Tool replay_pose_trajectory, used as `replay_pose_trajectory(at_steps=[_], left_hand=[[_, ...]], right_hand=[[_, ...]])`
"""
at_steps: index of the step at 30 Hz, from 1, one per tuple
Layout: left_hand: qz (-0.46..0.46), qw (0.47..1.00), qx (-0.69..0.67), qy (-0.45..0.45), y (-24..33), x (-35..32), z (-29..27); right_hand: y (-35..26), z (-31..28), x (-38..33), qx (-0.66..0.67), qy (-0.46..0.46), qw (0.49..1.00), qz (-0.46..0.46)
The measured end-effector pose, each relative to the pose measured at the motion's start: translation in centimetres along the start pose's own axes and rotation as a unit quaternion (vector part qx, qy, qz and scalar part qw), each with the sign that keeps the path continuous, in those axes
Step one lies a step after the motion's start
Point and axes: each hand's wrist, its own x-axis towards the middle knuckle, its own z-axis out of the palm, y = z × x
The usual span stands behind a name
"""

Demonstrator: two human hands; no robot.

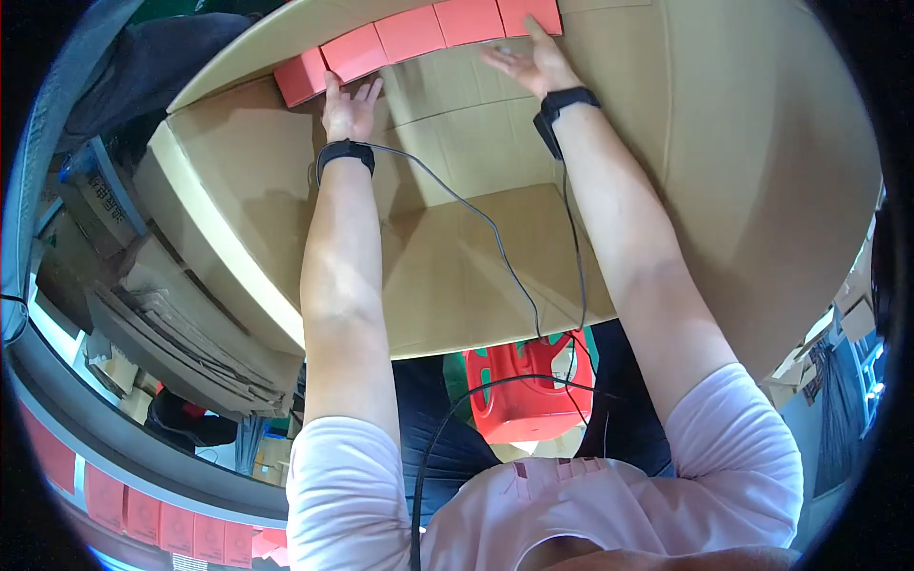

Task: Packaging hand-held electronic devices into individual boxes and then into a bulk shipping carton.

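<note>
From where I stood, 5 matte red cube-like boxes (410, 36) sat edge to edge in a row along the far side of a large brown cardboard carton (762, 171). I took the step in hand to be setting that row in place; the next move, I judged, called for squaring the ends and drawing both hands away without tipping a box. The person's left hand (350, 112) was wide, fingers spread, its thumb appearing to touch the row near the leftmost 2 boxes. The right hand (541, 68) was also wide, its thumb overlapping the rightmost box, the other fingers pointing inward below the row. Whether either hand bore any weight, I couldn't tell.
</note>
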Motion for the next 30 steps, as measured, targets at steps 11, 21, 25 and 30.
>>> replay_pose_trajectory(at_steps=[11,21,25,30], left_hand=[[-0.054,0.996,0.067,-0.007,1.4,-9.7,1.7],[-0.138,0.944,-0.025,-0.3,11.7,-52.7,6.2],[-0.146,0.927,-0.007,-0.346,18.6,-64.0,2.2],[0.032,0.97,0.008,-0.239,24.1,-80.2,-5.3]], right_hand=[[2.1,6.1,-9.4,-0.021,0.158,0.987,0.029],[7.6,23.5,-53.6,-0.319,-0.041,0.917,0.236],[8.5,30.0,-65.7,-0.388,-0.073,0.848,0.353],[12.2,38.7,-73.8,-0.464,-0.28,0.691,0.478]])
